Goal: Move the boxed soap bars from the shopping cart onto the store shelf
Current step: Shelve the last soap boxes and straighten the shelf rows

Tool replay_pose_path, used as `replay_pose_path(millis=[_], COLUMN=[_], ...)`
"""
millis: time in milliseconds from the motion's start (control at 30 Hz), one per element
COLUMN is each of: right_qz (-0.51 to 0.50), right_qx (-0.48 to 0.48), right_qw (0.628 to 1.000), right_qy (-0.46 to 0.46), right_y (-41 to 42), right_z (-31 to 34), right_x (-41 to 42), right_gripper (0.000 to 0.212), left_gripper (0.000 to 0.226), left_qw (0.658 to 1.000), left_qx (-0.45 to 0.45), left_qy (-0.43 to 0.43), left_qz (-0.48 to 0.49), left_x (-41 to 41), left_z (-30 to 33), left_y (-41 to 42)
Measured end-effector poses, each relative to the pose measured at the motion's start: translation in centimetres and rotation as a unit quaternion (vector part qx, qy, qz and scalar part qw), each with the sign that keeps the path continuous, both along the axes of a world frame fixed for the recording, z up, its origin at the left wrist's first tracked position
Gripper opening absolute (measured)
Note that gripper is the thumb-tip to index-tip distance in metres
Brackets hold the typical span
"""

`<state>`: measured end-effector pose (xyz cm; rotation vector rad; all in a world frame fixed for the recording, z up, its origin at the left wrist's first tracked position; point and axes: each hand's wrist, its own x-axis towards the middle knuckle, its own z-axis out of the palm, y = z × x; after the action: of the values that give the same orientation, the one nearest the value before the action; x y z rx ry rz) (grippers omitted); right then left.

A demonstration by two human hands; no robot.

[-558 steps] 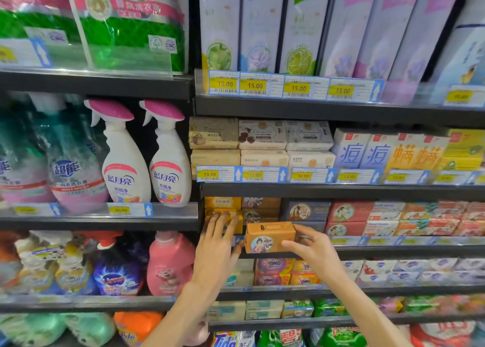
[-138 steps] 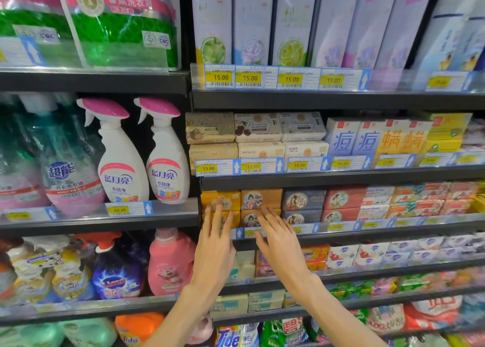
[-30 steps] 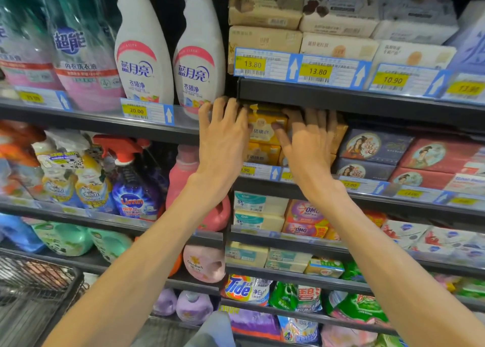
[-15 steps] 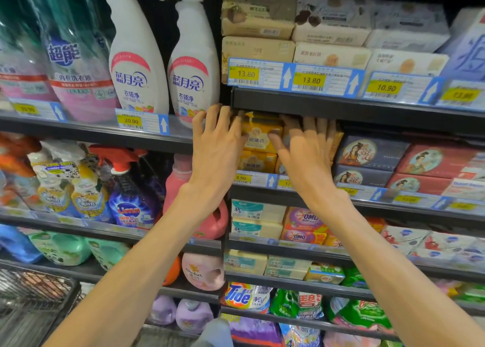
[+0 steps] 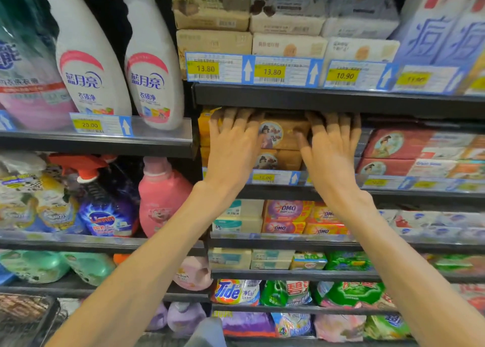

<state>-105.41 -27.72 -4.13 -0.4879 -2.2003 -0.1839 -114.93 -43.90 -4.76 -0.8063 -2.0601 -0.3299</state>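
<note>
Orange soap box (image 5: pixel 282 134) on shelf (image 5: pixel 393 191), between flat hands (image 5: pixel 282 147).

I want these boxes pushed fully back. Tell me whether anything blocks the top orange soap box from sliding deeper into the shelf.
Nothing visible blocks it. The top orange soap box sits on another orange box, with the left hand and right hand flat beside it. The space behind it is dark and hidden.

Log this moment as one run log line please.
step: seating boxes | left hand: flat against yellow boxes | right hand: flat beside orange soap box | place: shelf
</note>
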Motion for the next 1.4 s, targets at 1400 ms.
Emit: replay_pose_path(millis=[1400], right_qz=[0.071], right_qx=[-0.09], right_qw=[0.993], right_qy=[-0.033], right_y=[2.6], right_z=[-4.1], right_x=[11.0], right_gripper=[0.035], left_gripper=[0.036], left_qw=[0.926], left_qx=[-0.082], left_qy=[-0.152], left_qz=[-0.334], left_x=[8.4], left_z=[-3.8], left_y=[6.0])
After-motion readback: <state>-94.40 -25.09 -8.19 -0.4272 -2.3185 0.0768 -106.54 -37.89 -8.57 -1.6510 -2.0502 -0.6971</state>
